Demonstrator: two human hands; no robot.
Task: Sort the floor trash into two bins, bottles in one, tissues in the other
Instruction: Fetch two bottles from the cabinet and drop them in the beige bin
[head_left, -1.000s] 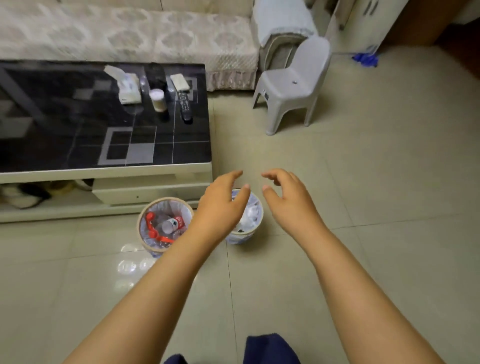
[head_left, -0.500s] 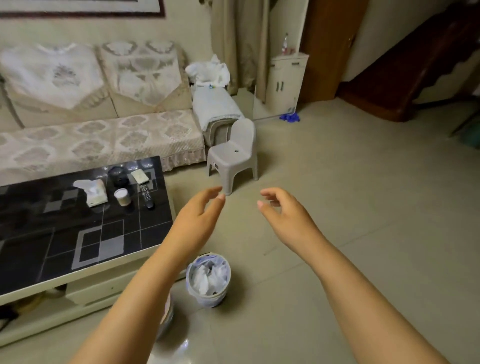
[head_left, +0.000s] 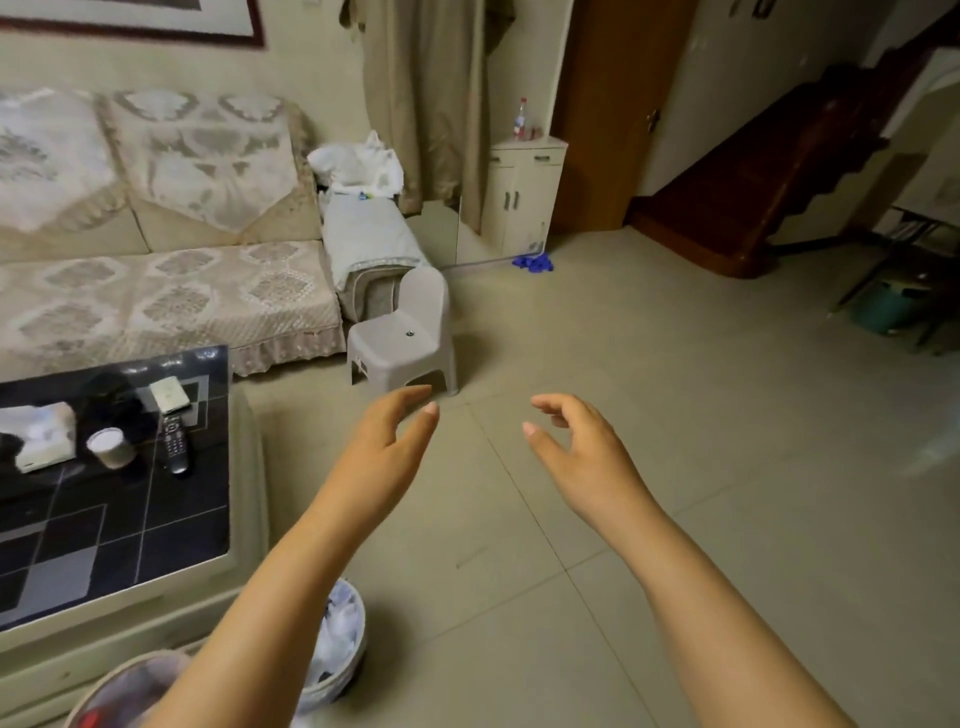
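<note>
My left hand (head_left: 382, 457) and my right hand (head_left: 587, 460) are held out in front of me above the tiled floor, both empty with fingers loosely apart. Below my left forearm stands the tissue bin (head_left: 343, 644), holding white crumpled tissues and partly hidden by the arm. At the bottom left edge the bottle bin (head_left: 122, 691) shows only its rim and something red inside. I see no loose trash on the visible floor.
A black glass coffee table (head_left: 114, 519) on the left carries a tissue box (head_left: 39, 436), a cup (head_left: 111, 447) and a remote (head_left: 174, 441). Ahead stands a small grey plastic chair (head_left: 405, 338) beside the sofa (head_left: 156, 301). A blue cloth (head_left: 532, 262) lies by a white cabinet (head_left: 522, 197).
The view has lifted from the two bins to the room. The bins have slid to the bottom left of the frame. Both hands stay raised, empty and apart.
</note>
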